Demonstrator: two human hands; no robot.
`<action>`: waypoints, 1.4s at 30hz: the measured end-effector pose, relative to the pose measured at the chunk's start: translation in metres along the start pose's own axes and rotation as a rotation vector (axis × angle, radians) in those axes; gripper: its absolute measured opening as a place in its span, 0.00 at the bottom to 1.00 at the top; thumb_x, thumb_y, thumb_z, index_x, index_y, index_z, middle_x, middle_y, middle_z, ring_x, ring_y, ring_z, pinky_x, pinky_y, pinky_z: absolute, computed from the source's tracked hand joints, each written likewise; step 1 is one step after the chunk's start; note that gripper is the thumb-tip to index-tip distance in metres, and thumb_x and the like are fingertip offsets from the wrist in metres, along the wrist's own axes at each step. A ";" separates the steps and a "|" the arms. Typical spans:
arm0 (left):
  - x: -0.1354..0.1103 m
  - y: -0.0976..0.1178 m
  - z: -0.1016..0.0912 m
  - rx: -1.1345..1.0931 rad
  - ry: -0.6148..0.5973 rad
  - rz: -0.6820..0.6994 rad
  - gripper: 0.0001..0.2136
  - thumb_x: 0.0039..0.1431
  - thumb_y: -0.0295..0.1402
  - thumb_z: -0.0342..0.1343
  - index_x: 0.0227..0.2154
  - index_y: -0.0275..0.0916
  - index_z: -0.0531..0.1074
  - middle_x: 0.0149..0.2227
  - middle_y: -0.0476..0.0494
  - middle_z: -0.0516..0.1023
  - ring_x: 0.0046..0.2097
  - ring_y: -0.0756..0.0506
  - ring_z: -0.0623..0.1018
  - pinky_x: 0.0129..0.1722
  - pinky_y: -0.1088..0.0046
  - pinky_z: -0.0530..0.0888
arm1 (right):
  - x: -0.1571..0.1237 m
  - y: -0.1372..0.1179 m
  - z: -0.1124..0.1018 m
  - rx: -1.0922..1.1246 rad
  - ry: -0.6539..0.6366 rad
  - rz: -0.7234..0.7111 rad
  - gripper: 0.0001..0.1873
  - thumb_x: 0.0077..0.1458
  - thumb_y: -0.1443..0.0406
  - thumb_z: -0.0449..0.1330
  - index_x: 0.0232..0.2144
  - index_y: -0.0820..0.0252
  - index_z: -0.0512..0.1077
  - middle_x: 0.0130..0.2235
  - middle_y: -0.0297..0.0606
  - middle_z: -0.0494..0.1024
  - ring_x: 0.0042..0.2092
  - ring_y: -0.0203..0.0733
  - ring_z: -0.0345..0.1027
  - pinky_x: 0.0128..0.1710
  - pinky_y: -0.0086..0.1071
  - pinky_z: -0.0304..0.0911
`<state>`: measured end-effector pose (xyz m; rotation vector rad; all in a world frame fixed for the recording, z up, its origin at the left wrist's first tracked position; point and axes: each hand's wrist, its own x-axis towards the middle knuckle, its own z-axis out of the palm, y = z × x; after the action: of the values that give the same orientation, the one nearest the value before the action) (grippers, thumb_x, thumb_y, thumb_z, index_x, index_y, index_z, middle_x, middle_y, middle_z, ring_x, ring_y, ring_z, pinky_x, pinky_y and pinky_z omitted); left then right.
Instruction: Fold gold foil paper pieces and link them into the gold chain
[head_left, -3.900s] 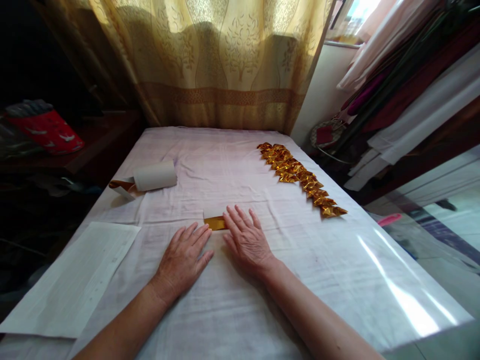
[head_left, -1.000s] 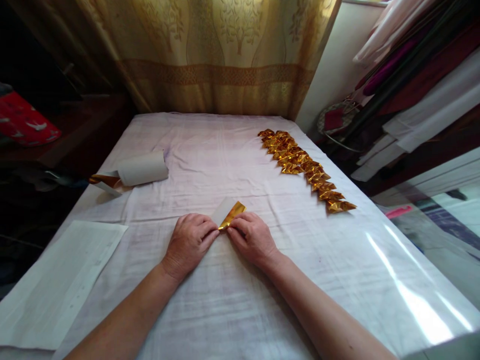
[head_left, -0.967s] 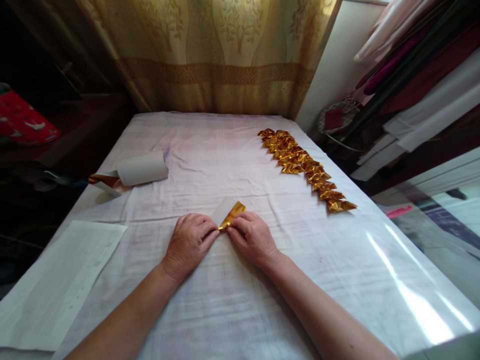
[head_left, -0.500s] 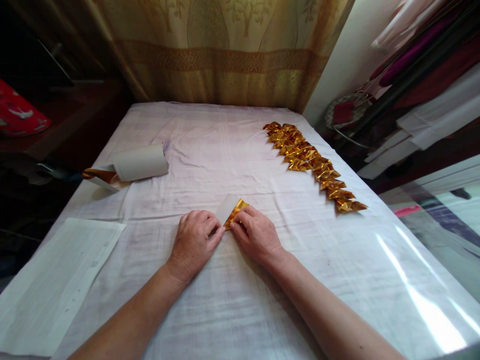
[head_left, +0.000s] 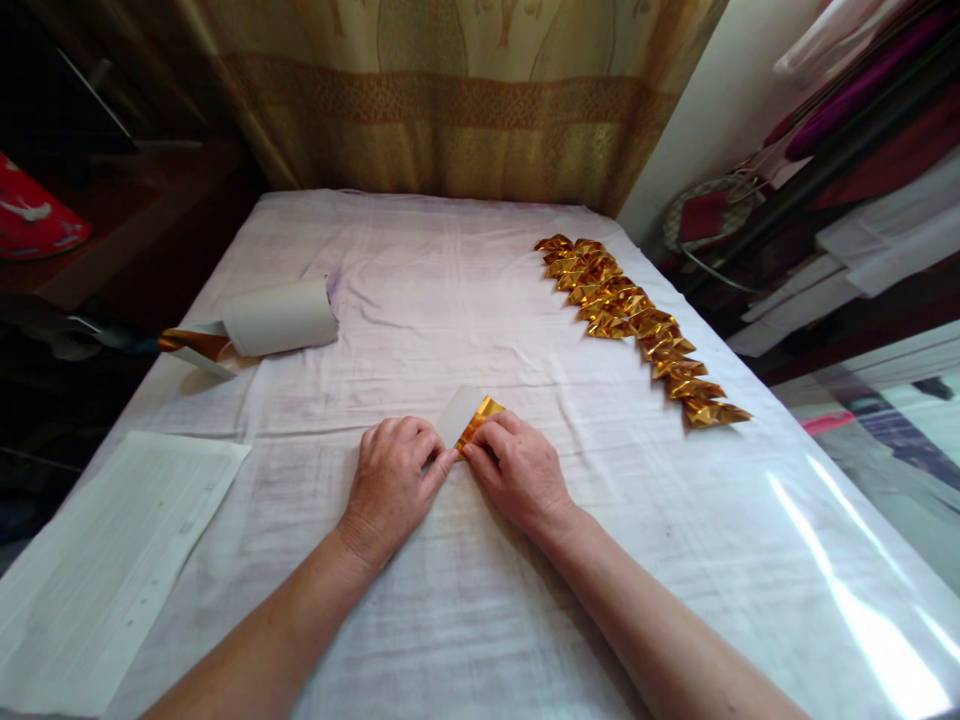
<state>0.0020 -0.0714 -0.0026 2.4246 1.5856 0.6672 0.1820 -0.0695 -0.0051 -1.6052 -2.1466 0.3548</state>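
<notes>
A small sheet of gold foil paper (head_left: 478,416), white on its other side, lies on the cloth-covered table between my hands, with a gold strip folded along its right side. My left hand (head_left: 397,470) is closed, its thumb and fingers gripping the paper's near left edge. With fingers bent together, my right hand (head_left: 521,465) pinches the gold strip. The fingertips of both hands almost meet at the paper's near corner and partly cover it. Several folded gold foil pieces (head_left: 611,300) stand in a slanting row at the back right.
A white roll (head_left: 281,317) with gold-lined paper at its open end lies at the left. Near it is a flat pale sheet (head_left: 112,560). A white cloth (head_left: 420,270) covers the table. A patterned curtain (head_left: 450,110) hangs behind, and clothes (head_left: 885,230) hang at the right.
The view has shifted slightly, so the foil row sits a little further right. Both hands keep nearly the same hold on the paper.
</notes>
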 end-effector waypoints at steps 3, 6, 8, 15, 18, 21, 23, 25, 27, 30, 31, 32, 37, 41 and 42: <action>0.000 0.002 0.000 0.010 0.007 -0.014 0.07 0.63 0.35 0.57 0.29 0.42 0.70 0.35 0.46 0.75 0.41 0.42 0.71 0.44 0.62 0.65 | 0.000 0.000 0.000 0.011 0.012 -0.013 0.09 0.62 0.63 0.57 0.29 0.56 0.71 0.34 0.37 0.75 0.37 0.41 0.68 0.35 0.31 0.59; 0.001 0.003 0.001 0.013 0.005 -0.023 0.06 0.61 0.34 0.58 0.30 0.42 0.69 0.35 0.47 0.74 0.41 0.42 0.71 0.44 0.62 0.64 | -0.001 0.000 0.001 0.014 0.018 -0.011 0.09 0.62 0.63 0.57 0.29 0.56 0.71 0.35 0.37 0.75 0.36 0.41 0.69 0.35 0.32 0.59; 0.000 0.003 0.001 0.013 0.002 -0.026 0.05 0.61 0.34 0.59 0.31 0.42 0.69 0.35 0.47 0.74 0.41 0.42 0.71 0.44 0.62 0.64 | -0.001 0.000 0.001 0.012 0.025 -0.005 0.09 0.62 0.63 0.58 0.29 0.56 0.71 0.35 0.37 0.75 0.36 0.41 0.69 0.35 0.32 0.59; -0.001 0.003 0.001 0.019 -0.010 -0.029 0.06 0.62 0.35 0.59 0.32 0.42 0.69 0.35 0.47 0.74 0.41 0.42 0.71 0.44 0.62 0.64 | -0.001 -0.002 0.002 0.033 0.051 0.015 0.04 0.59 0.65 0.60 0.31 0.56 0.71 0.37 0.37 0.76 0.37 0.41 0.69 0.36 0.32 0.59; -0.001 0.003 0.001 0.024 -0.026 -0.043 0.06 0.61 0.35 0.59 0.32 0.42 0.68 0.35 0.48 0.74 0.42 0.42 0.71 0.45 0.62 0.63 | -0.001 -0.004 0.001 0.037 0.043 0.016 0.04 0.58 0.64 0.62 0.32 0.57 0.71 0.37 0.37 0.75 0.37 0.42 0.69 0.37 0.33 0.59; 0.000 0.002 0.001 0.015 -0.030 -0.047 0.07 0.61 0.35 0.60 0.32 0.42 0.69 0.35 0.48 0.73 0.42 0.42 0.71 0.45 0.62 0.63 | -0.001 -0.002 0.001 0.058 0.028 0.010 0.05 0.58 0.64 0.63 0.32 0.57 0.71 0.37 0.38 0.75 0.37 0.43 0.69 0.37 0.34 0.60; 0.000 0.002 0.000 0.012 -0.035 -0.045 0.06 0.61 0.35 0.60 0.32 0.42 0.69 0.36 0.48 0.73 0.42 0.42 0.71 0.45 0.62 0.63 | -0.001 0.002 0.001 0.107 0.022 -0.009 0.04 0.59 0.65 0.61 0.31 0.56 0.70 0.37 0.38 0.75 0.38 0.43 0.68 0.37 0.33 0.61; 0.000 0.002 0.000 0.009 -0.043 -0.046 0.05 0.61 0.34 0.60 0.32 0.42 0.69 0.36 0.48 0.74 0.42 0.42 0.71 0.45 0.62 0.63 | -0.002 0.007 0.002 0.169 0.025 -0.043 0.04 0.59 0.67 0.59 0.31 0.56 0.69 0.36 0.37 0.74 0.38 0.42 0.68 0.38 0.33 0.61; 0.000 0.002 0.000 0.004 -0.052 -0.051 0.05 0.61 0.34 0.60 0.32 0.42 0.69 0.36 0.48 0.74 0.42 0.42 0.71 0.45 0.62 0.63 | -0.002 0.011 0.001 0.221 0.031 -0.077 0.06 0.60 0.69 0.58 0.30 0.56 0.69 0.35 0.37 0.73 0.38 0.42 0.68 0.38 0.32 0.61; 0.001 0.000 -0.001 -0.009 -0.065 -0.057 0.05 0.60 0.33 0.60 0.33 0.42 0.69 0.37 0.48 0.74 0.43 0.42 0.71 0.45 0.62 0.63 | -0.003 0.015 0.001 0.259 0.037 -0.101 0.06 0.60 0.70 0.57 0.30 0.56 0.69 0.34 0.36 0.73 0.37 0.41 0.67 0.36 0.32 0.61; 0.001 0.000 -0.001 -0.017 -0.070 -0.057 0.05 0.60 0.33 0.60 0.33 0.42 0.69 0.37 0.48 0.74 0.43 0.42 0.71 0.45 0.62 0.63 | -0.003 0.016 0.000 0.264 0.038 -0.102 0.06 0.60 0.70 0.57 0.31 0.57 0.69 0.34 0.37 0.73 0.37 0.41 0.67 0.36 0.32 0.61; 0.001 -0.001 -0.001 -0.027 -0.075 -0.057 0.04 0.60 0.33 0.60 0.33 0.42 0.70 0.37 0.48 0.74 0.43 0.42 0.71 0.45 0.62 0.63 | -0.003 0.015 0.000 0.266 0.039 -0.101 0.06 0.60 0.70 0.57 0.31 0.57 0.69 0.35 0.37 0.73 0.37 0.41 0.67 0.37 0.32 0.61; 0.001 -0.003 -0.002 -0.062 -0.083 -0.053 0.04 0.60 0.32 0.60 0.33 0.42 0.70 0.37 0.49 0.74 0.44 0.42 0.71 0.46 0.62 0.63 | -0.004 0.005 0.001 0.181 0.028 -0.060 0.03 0.60 0.67 0.58 0.32 0.57 0.69 0.36 0.39 0.73 0.38 0.43 0.67 0.38 0.34 0.61; 0.001 -0.002 -0.003 -0.060 -0.072 -0.053 0.04 0.61 0.33 0.60 0.33 0.42 0.70 0.37 0.48 0.74 0.43 0.42 0.71 0.46 0.63 0.64 | -0.003 -0.004 0.003 0.048 0.049 0.021 0.07 0.56 0.61 0.64 0.32 0.57 0.70 0.36 0.40 0.73 0.37 0.45 0.67 0.36 0.36 0.60; 0.001 -0.002 -0.003 -0.057 -0.072 -0.054 0.04 0.61 0.33 0.60 0.33 0.42 0.70 0.37 0.48 0.74 0.43 0.42 0.71 0.46 0.63 0.64 | -0.003 -0.004 0.004 0.054 0.047 0.024 0.07 0.56 0.62 0.64 0.32 0.57 0.70 0.36 0.40 0.74 0.37 0.45 0.67 0.36 0.35 0.60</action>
<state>-0.0005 -0.0699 -0.0008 2.3293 1.5762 0.5999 0.1773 -0.0731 -0.0068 -1.5951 -2.0667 0.3754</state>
